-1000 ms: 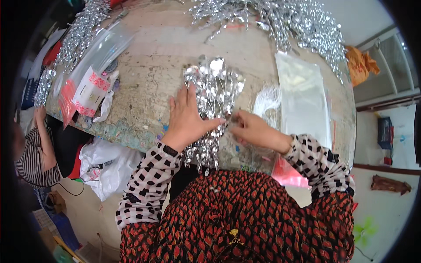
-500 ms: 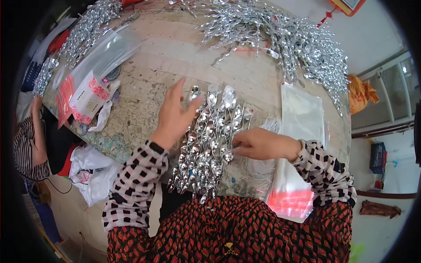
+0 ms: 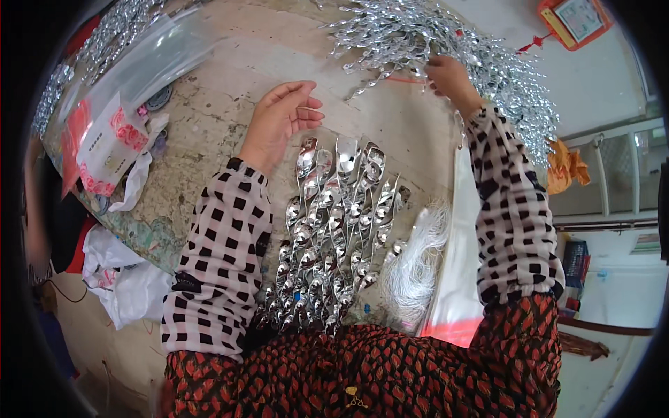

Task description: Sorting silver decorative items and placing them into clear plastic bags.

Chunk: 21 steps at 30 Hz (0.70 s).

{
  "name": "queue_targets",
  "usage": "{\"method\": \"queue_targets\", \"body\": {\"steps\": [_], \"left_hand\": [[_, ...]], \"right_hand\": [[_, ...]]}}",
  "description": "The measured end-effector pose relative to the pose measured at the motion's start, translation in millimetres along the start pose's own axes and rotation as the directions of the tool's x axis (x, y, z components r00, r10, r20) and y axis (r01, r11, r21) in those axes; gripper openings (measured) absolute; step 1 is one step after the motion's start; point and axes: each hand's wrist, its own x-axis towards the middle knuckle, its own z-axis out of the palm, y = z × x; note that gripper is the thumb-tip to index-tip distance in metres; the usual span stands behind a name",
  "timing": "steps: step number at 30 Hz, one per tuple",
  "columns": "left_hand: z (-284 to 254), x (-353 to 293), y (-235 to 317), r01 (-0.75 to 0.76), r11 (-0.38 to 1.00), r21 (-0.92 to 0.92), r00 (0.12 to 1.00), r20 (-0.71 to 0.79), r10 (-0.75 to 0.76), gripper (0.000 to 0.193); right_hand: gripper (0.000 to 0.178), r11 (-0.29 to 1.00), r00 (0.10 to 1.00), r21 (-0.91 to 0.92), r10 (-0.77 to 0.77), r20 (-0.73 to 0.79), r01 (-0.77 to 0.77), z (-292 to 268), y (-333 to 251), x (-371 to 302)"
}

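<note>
Several shiny silver twisted strands (image 3: 334, 230) lie side by side in front of me, their lower ends reaching my patterned clothing. Just above their top ends hovers my left hand (image 3: 282, 118), fingers loosely bent and apart, with nothing in it. My right hand (image 3: 451, 80) is stretched out to the far pile of silver twisted strands (image 3: 397, 31), at its near edge. Its fingers are curled together there, and whatever they pinch is hidden among the strands.
A bundle of white string (image 3: 418, 268) lies right of the strands, beside clear plastic sleeves (image 3: 456, 279). At the left are a pink-and-white tissue pack (image 3: 111, 150), more clear sleeves (image 3: 157, 66) and another silver pile (image 3: 115, 35). A white plastic bag (image 3: 125, 279) hangs beyond the table edge.
My right hand has left the strands in front of me and moved up and away to the far pile. My left hand has risen slightly off the strands, its fingers bending more.
</note>
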Motion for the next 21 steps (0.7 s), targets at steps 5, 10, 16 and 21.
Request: {"method": "queue_targets", "body": {"steps": [5,10,16,21], "left_hand": [[-5.0,-4.4,-2.0,-0.002,0.991,0.135,0.999,0.035,-0.003,0.030],[0.2,-4.7,-1.6,0.019,0.972,0.236,0.998,0.057,-0.034,0.029],[0.7,-1.5,-8.4,0.025,0.964,0.266,0.996,0.071,-0.045,0.028],[-6.7,-4.3,-7.9,0.018,0.969,0.248,0.998,0.054,-0.033,0.027]], "right_hand": [[0.038,0.969,0.975,-0.146,0.178,-0.134,-0.197,32.6,6.6,35.1],[0.032,0.947,0.992,-0.313,0.043,-0.120,-0.079,26.7,16.1,39.6],[0.013,0.725,0.890,0.517,0.361,0.278,-0.456,-5.0,3.4,23.8],[0.008,0.068,0.805,0.904,0.486,0.340,-0.422,1.3,-48.7,-33.0]]}}
